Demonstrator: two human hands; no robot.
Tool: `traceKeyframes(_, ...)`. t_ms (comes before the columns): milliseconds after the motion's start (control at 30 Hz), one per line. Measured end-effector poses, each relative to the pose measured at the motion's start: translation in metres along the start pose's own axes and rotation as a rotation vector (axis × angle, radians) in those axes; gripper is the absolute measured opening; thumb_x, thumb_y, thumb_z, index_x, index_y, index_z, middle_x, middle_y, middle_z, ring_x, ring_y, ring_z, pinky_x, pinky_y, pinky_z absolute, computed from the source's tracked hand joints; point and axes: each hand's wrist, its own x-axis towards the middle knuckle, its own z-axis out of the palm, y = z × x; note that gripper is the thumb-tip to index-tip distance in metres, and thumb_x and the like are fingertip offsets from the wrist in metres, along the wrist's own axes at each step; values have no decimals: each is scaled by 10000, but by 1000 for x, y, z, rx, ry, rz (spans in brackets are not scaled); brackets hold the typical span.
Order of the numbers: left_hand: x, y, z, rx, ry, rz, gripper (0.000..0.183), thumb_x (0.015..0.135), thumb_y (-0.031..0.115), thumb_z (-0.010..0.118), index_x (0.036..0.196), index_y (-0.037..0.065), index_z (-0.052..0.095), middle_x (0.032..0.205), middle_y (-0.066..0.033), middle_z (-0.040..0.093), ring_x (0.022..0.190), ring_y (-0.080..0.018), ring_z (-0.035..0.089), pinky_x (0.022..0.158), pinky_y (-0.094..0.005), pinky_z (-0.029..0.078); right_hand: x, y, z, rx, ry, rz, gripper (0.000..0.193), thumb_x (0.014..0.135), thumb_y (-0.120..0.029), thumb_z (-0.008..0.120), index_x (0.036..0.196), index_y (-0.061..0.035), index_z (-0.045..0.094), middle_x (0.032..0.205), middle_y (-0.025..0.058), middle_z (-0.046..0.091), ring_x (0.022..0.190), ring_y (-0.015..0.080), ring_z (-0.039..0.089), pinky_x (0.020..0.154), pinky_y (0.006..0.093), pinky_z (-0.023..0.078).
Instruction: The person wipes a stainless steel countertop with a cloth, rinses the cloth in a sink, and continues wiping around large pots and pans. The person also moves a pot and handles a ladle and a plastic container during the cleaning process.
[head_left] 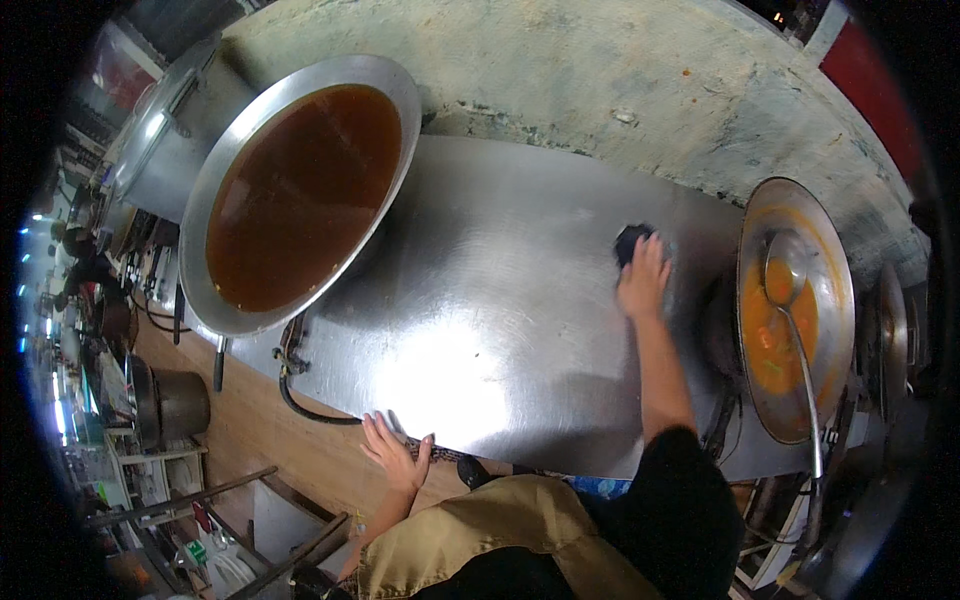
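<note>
A shiny steel tabletop (480, 270) stretches out before me. Toward its far right, my right hand (643, 287) presses on a small dark cloth or pad (631, 240), its fingers over the near side; the exact kind of pad is hard to make out. My left hand (397, 458) is at the table's front edge, with fingers apart and nothing in it.
A wide metal pan (398, 85) of brown liquid stands at the left, beside a tall lidded pot (205, 130). At the right, a wok (835, 250) holds orange sauce and a long-handled ladle (803, 365). Behind runs a rough wall (560, 70); a black hose (310, 408) hangs at the front edge.
</note>
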Motion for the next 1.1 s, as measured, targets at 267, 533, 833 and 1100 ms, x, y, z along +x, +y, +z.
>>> traceKeyframes(267,-26,3,-32,-97,-9,-18,935,827,427,648,1487,6,136,1553,-250,60,1431,-422,85,1083,-659,10,59,-169,40,-47,-67,-577,547,957,-345,457,1459,-150,359,1558,102,248,1445,273,198,1115,560,220)
traceKeyframes(533,-51,-9,-52,-111,28,11,807,875,415,593,1486,58,204,1559,-234,46,1424,-419,117,1086,-656,24,-198,-311,49,458,-126,-1196,375,856,-177,530,1221,-133,603,1427,104,459,1366,280,361,1102,572,246)
traceKeyframes(833,-60,-36,-81,-98,97,111,692,915,436,525,1477,120,272,1569,-199,45,1429,-411,107,1092,-651,46,-295,-301,0,1321,-607,-375,191,933,-103,505,1042,-11,632,894,115,664,788,254,617,692,391,494)
traceKeyframes(1100,-79,-65,-88,-102,47,65,635,927,373,534,1463,127,299,1569,-194,35,1433,-399,99,1109,-625,39,-144,-33,-29,1587,-98,235,388,988,-227,415,1344,-86,478,1233,126,574,1120,262,545,992,372,427)
